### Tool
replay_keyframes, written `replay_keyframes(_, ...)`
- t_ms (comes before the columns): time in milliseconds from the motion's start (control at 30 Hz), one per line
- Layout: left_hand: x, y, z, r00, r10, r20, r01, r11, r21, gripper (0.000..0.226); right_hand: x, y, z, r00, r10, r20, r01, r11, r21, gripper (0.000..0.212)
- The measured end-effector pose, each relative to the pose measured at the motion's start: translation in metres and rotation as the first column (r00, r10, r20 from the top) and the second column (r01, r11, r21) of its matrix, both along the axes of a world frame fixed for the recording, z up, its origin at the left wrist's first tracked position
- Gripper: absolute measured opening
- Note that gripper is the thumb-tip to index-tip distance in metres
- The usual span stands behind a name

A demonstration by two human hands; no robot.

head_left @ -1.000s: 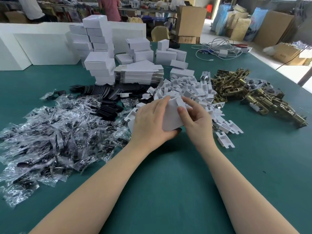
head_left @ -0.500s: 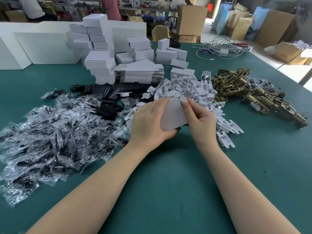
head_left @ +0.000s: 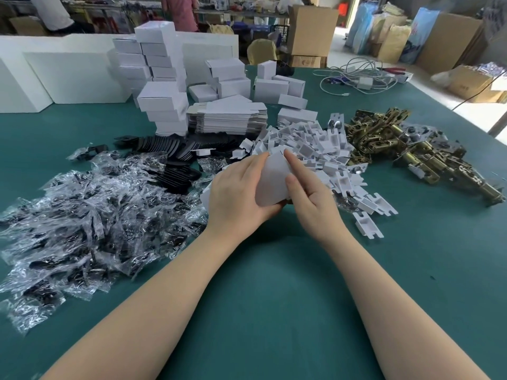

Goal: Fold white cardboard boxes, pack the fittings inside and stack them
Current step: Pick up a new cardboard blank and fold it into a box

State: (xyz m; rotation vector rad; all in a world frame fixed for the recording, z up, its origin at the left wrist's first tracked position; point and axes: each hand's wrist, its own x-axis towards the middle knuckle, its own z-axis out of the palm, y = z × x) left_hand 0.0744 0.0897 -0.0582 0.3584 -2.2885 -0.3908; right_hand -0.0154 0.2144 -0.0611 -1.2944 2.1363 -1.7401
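Both hands work one light, easily creased white cardboard box (head_left: 271, 182): left hand (head_left: 236, 196) cups its nine-o'clock side, right hand (head_left: 310, 198) fingers press its three-o'clock flap, best held by edges

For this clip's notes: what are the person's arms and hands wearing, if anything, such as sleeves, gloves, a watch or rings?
Nothing shows on them. Both forearms are bare right to the bottom edge of the picture, with no sleeve or cuff in view. The left hand and the right hand are without gloves, and no watch, bracelet or ring can be seen on the wrists or fingers. The nails look short and unpainted.
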Motion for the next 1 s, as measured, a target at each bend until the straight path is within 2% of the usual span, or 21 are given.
replay_keyframes(100,0.0,-0.002,-0.001,1.0,0.004,0.006,-0.004,1.0,0.009,0.087,-0.002,-0.001,0.0,0.998,0.06,-0.023,-0.058,0.995,0.083,0.051)
replay_keyframes(167,-0.001,-0.003,-0.001,1.0,-0.001,0.013,0.001,0.999,0.046,0.088,-0.001,-0.002,-0.001,0.998,0.061,0.003,-0.061,0.995,0.08,0.053)
replay_keyframes(267,-0.002,-0.003,-0.001,1.0,0.0,-0.001,0.0,0.996,0.086,0.089,0.006,-0.005,-0.001,0.994,-0.001,0.109,0.006,0.999,-0.049,0.049)
replay_keyframes(333,-0.002,-0.002,-0.001,1.0,0.015,-0.019,-0.013,0.992,0.125,0.091,0.011,-0.006,-0.002,0.977,-0.039,0.208,0.071,0.987,-0.146,0.038)
replay_keyframes(467,-0.002,-0.001,0.0,0.999,0.038,-0.015,-0.035,0.983,0.178,0.093,0.014,-0.007,-0.001,0.947,-0.107,0.302,0.176,0.961,-0.212,0.03)
replay_keyframes(700,-0.004,0.0,-0.001,0.999,0.033,-0.038,-0.027,0.991,0.13,0.091,0.008,-0.002,0.001,0.967,-0.127,0.223,0.167,0.97,-0.174,0.032)
replay_keyframes(833,-0.003,-0.004,-0.003,0.999,0.032,-0.027,-0.027,0.985,0.168,0.09,0.012,-0.006,0.0,0.974,-0.03,0.224,0.063,0.988,-0.144,0.035)
replay_keyframes(933,-0.003,-0.004,-0.003,1.0,0.027,-0.005,-0.025,0.982,0.185,0.091,0.008,-0.004,-0.001,0.975,-0.018,0.224,0.045,0.992,-0.116,0.037)
replay_keyframes(1000,-0.005,-0.003,-0.003,0.999,0.026,0.027,-0.03,0.98,0.196,0.093,0.007,-0.001,-0.001,0.993,-0.055,0.101,0.06,0.997,-0.05,0.048)
